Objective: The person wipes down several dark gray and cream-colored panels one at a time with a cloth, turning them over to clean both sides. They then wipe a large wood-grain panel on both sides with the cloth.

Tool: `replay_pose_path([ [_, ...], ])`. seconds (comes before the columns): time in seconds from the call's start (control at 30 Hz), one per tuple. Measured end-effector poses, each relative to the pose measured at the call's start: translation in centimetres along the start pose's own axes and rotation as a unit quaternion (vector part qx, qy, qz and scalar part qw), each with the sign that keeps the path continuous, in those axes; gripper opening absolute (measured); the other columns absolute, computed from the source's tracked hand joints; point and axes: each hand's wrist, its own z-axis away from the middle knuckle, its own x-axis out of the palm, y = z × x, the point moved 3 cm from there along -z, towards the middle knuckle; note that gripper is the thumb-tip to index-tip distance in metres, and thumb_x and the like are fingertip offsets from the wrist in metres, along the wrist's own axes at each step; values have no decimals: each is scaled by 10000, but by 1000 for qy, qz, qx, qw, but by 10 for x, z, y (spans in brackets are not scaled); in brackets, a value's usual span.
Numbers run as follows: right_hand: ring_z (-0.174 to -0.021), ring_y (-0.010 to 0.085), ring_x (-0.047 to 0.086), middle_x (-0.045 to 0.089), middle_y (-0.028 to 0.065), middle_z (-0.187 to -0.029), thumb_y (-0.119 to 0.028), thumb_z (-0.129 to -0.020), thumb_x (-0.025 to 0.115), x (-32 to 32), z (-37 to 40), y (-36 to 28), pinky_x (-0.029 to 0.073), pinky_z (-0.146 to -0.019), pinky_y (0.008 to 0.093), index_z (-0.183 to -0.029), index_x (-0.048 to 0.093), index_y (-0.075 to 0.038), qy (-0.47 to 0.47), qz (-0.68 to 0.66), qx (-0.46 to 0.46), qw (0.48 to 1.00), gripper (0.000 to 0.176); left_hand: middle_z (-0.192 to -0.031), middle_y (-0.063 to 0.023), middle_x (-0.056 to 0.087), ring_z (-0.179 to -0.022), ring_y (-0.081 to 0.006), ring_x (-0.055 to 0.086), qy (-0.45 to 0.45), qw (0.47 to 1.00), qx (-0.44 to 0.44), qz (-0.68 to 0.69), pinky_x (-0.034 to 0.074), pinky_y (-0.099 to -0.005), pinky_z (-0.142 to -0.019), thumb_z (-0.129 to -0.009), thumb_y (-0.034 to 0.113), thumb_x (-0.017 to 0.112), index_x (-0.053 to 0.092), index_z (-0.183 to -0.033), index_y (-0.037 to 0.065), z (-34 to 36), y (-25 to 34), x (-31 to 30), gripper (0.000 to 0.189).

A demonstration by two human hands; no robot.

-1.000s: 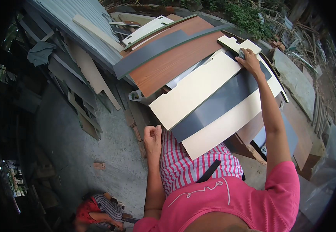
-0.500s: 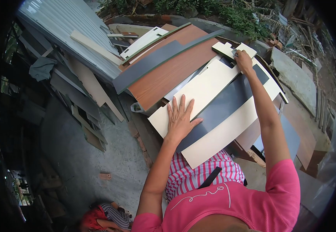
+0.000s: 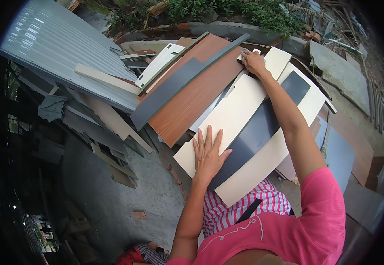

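My left hand (image 3: 208, 160) lies flat with fingers spread on the lower part of a cream panel (image 3: 236, 108). At the panel's far end, my right hand (image 3: 254, 62) has its fingers bent round something small and greyish that I cannot make out, against the notched edge. A dark grey panel (image 3: 254, 139) lies beside the cream one, and a paler cream strip (image 3: 254, 168) curves along its near side. Left of these is a reddish-brown wood panel (image 3: 187, 92) with a grey curved strip (image 3: 165, 92) on top.
Corrugated sheet metal (image 3: 64, 48) stands at the upper left, with boards leaning below it. A grey cloth (image 3: 51, 107) hangs there. A brick (image 3: 139, 215) lies on the concrete floor. Another person (image 3: 132, 256) is partly visible at the bottom. Plants grow behind a low curb.
My right hand has moved left along the far end of the cream panel, from the right corner to the left one. My left hand still rests flat. The view has shifted slightly.
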Motion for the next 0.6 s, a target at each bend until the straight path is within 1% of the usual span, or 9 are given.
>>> replay_pose_path([
  [0.03,-1038,297,552,550,-1,-1237,-285,-869,506,0,5,3,495,-798,449,-1159,594,-147,3,25,10,1000,333,-1466,-215,218,-1341,-468,155,-2,1000,1,2,139,-582,-1070,-830,427,602,378,-1382,135,0,1,0,663],
  [0.07,-1062,262,540,567,-7,-1217,-295,-864,516,-1,9,6,475,-816,451,-1141,598,-149,18,24,13,999,324,-1468,-212,217,-1341,-467,156,-4,1000,-1,1,140,-581,-1070,-831,422,603,377,-1383,137,-1,1,-1,661],
  [0.2,-1099,245,512,557,-42,-1234,-309,-862,524,-17,28,34,454,-826,467,-1148,597,-168,26,48,46,997,327,-1470,-206,216,-1341,-465,157,-12,1000,-8,1,139,-579,-1072,-833,412,602,376,-1384,143,-2,2,-3,653],
  [0.3,-1204,292,448,502,-30,-1313,-320,-889,482,-28,34,66,374,-924,531,-1214,556,-178,-18,52,91,994,362,-1472,-202,214,-1343,-462,155,-11,1000,-7,0,138,-579,-1072,-833,412,602,376,-1384,147,-2,3,-3,652],
  [0.33,-1204,292,448,502,-30,-1313,-320,-889,482,-28,33,71,374,-924,531,-1214,556,-178,-18,54,91,994,362,-1472,-202,214,-1343,-462,155,-11,1000,-6,1,138,-579,-1072,-833,412,602,376,-1384,147,-2,2,-3,652],
  [0.4,-1285,339,360,421,-19,-1391,-352,-919,425,-25,31,83,289,-982,598,-1281,492,-187,-46,73,130,988,404,-1475,-196,212,-1344,-460,152,-15,1000,-2,0,138,-577,-1073,-832,415,603,377,-1384,147,-3,2,-2,654],
  [0.43,-1285,339,360,421,-19,-1391,-352,-919,425,-23,29,89,289,-982,598,-1281,492,-187,-46,72,130,988,404,-1475,-196,212,-1344,-460,152,-15,1000,-2,0,138,-577,-1073,-832,415,603,377,-1384,147,-3,2,-2,654],
  [0.5,-1321,357,301,353,-11,-1438,-377,-933,387,-18,22,102,240,-1001,637,-1332,426,-191,-68,90,160,981,442,-1474,-193,213,-1345,-457,152,-15,1000,-3,0,138,-576,-1075,-830,417,605,379,-1382,148,-3,2,-2,655],
  [0.6,-1299,355,328,353,8,-1433,-361,-930,393,-11,18,123,271,-990,635,-1327,420,-175,-31,98,213,972,439,-1473,-193,217,-1345,-453,156,-14,1000,-7,1,138,-573,-1076,-827,414,610,380,-1382,150,-3,2,-3,656],
])
